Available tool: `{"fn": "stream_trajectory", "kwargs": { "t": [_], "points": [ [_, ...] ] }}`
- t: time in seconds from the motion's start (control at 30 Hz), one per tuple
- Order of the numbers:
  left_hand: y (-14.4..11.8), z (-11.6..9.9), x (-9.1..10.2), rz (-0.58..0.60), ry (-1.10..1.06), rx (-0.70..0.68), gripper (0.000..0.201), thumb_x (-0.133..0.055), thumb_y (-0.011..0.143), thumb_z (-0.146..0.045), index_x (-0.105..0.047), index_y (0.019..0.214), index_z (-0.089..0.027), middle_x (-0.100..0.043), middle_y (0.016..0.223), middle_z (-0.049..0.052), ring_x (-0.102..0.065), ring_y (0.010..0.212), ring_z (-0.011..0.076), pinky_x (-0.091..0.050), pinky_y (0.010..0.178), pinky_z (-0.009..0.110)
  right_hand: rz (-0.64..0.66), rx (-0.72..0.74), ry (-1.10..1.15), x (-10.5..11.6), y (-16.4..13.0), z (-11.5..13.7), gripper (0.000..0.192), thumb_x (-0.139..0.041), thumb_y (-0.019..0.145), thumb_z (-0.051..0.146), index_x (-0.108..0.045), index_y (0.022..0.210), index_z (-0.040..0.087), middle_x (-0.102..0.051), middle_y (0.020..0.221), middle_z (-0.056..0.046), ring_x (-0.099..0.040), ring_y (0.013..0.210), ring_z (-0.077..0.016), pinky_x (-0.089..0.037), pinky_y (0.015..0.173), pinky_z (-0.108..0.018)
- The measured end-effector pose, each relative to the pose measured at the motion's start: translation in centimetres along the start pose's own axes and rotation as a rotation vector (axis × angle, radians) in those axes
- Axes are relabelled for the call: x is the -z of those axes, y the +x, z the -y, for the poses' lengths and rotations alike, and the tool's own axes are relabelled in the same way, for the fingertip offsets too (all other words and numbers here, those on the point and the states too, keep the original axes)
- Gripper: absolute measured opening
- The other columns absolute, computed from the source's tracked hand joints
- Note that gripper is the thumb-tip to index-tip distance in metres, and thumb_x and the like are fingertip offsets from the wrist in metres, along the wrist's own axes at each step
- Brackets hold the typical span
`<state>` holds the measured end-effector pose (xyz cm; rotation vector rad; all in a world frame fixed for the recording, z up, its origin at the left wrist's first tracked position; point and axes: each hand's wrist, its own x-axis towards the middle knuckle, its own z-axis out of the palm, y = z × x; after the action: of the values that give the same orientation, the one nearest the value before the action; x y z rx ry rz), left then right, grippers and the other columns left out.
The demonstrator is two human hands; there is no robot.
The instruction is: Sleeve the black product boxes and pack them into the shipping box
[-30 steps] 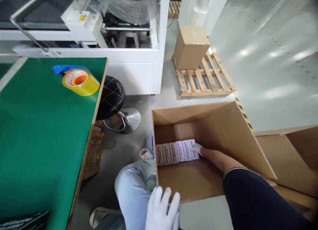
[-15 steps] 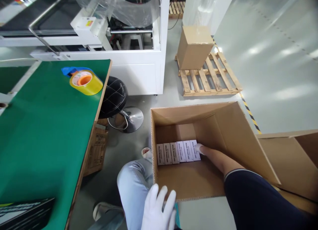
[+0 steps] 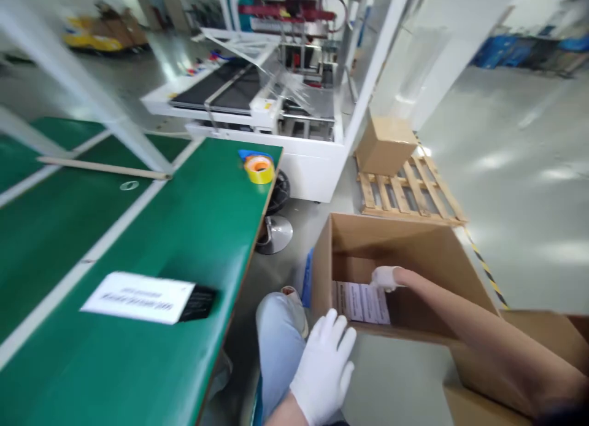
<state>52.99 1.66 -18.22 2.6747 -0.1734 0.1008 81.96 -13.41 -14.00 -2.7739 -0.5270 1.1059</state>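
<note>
Head view: my right hand (image 3: pixel 385 277) reaches into the carton (image 3: pixel 414 248), gloved fingers curled loosely, holding nothing, resting at the top edge of the white boxes (image 3: pixel 361 302) on its floor near the front wall. My left hand (image 3: pixel 324 367), fingers spread and empty, hovers just outside that wall. To seat the row well, I'd press flat and evenly. Each box's long axis runs front to back in the carton; the row runs across it.

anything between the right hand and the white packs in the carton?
Nothing visible. The right hand is already inside the open carton, right above the row of white packs; contact can't be told. The left hand is outside, by the carton's near wall.
</note>
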Motion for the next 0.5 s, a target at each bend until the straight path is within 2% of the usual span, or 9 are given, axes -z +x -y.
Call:
{"fn": "stream_trajectory", "kwargs": {
  "t": [0.07, 0.1, 0.17, 0.23, 0.3, 0.4, 0.47, 0.5],
  "points": [
    [-1.3, 0.2, 2.0, 0.027, -0.017, -0.048, 0.054, -0.051, 0.101, -0.044, -0.046, 0.151, -0.023, -0.044, 0.161, 0.006, -0.030, 0.154, 0.0310, -0.032, 0.127, 0.047, 0.142, 0.163, -0.063, 1.5, -1.2, 4.6, 0.026, -0.069, 0.086, 0.036, -0.068, 0.068, 0.018, -0.068, 0.065, -0.003, -0.066, 0.063, -0.0182, -0.055, 0.070, -0.032],
    [-2.0, 0.4, 2.8, 0.039, -0.023, -0.072, 0.052, -0.052, 0.101, -0.044, -0.048, 0.147, -0.021, -0.047, 0.157, 0.008, -0.033, 0.151, 0.0314, -0.032, 0.126, 0.047, 0.170, 0.274, -0.095, 2.2, -2.3, 7.0, 0.024, -0.066, 0.087, 0.037, -0.070, 0.071, 0.019, -0.070, 0.070, -0.005, -0.068, 0.067, -0.0199, -0.055, 0.072, -0.032],
    [-3.6, 1.0, 3.6, 0.057, -0.019, -0.101, 0.046, -0.056, 0.098, -0.043, -0.054, 0.136, -0.017, -0.055, 0.145, 0.011, -0.042, 0.143, 0.0325, -0.037, 0.119, 0.046, 0.118, 0.546, -0.140, 3.4, -5.4, 12.4, 0.026, -0.057, 0.093, 0.043, -0.075, 0.090, 0.025, -0.076, 0.087, -0.004, -0.071, 0.080, -0.0226, -0.055, 0.079, -0.035],
    [-5.2, 1.7, 3.3, 0.057, 0.001, -0.118, 0.041, -0.059, 0.095, -0.042, -0.056, 0.125, -0.014, -0.059, 0.132, 0.013, -0.050, 0.130, 0.0328, -0.044, 0.106, 0.044, -0.028, 0.799, -0.141, 3.6, -9.1, 18.8, 0.032, -0.052, 0.098, 0.048, -0.076, 0.109, 0.029, -0.077, 0.102, -0.004, -0.072, 0.091, -0.0249, -0.056, 0.087, -0.038],
    [-6.7, 2.2, 2.3, 0.052, 0.018, -0.141, 0.039, -0.059, 0.094, -0.043, -0.057, 0.119, -0.014, -0.061, 0.121, 0.013, -0.055, 0.120, 0.0319, -0.047, 0.094, 0.042, -0.158, 0.976, -0.130, 2.4, -12.5, 26.1, 0.036, -0.050, 0.100, 0.048, -0.072, 0.121, 0.030, -0.074, 0.116, -0.005, -0.070, 0.105, -0.0264, -0.054, 0.097, -0.040],
    [-8.1, 2.9, 0.7, 0.043, 0.000, -0.146, 0.034, -0.055, 0.097, -0.046, -0.058, 0.112, -0.015, -0.063, 0.109, 0.010, -0.059, 0.108, 0.0283, -0.047, 0.082, 0.040, -0.200, 1.127, -0.301, -0.9, -15.1, 37.1, 0.048, -0.050, 0.100, 0.052, -0.064, 0.137, 0.024, -0.068, 0.128, -0.011, -0.066, 0.115, -0.0302, -0.053, 0.101, -0.044],
    [-8.6, 3.4, 0.3, 0.060, -0.013, -0.115, 0.032, -0.052, 0.098, -0.046, -0.060, 0.108, -0.016, -0.065, 0.106, 0.009, -0.060, 0.101, 0.0267, -0.047, 0.079, 0.039, -0.209, 1.108, -0.382, -3.3, -15.1, 42.9, 0.072, -0.063, 0.089, 0.063, -0.053, 0.148, 0.023, -0.064, 0.132, -0.017, -0.065, 0.115, -0.0369, -0.054, 0.097, -0.049],
    [-8.7, 3.6, 0.4, 0.079, -0.017, -0.092, 0.032, -0.052, 0.098, -0.045, -0.061, 0.107, -0.016, -0.066, 0.105, 0.009, -0.061, 0.100, 0.0267, -0.047, 0.079, 0.040, -0.207, 1.063, -0.483, -4.3, -14.7, 45.1, 0.084, -0.064, 0.086, 0.067, -0.044, 0.155, 0.024, -0.062, 0.134, -0.018, -0.064, 0.116, -0.0389, -0.055, 0.094, -0.050]
  ]
}}
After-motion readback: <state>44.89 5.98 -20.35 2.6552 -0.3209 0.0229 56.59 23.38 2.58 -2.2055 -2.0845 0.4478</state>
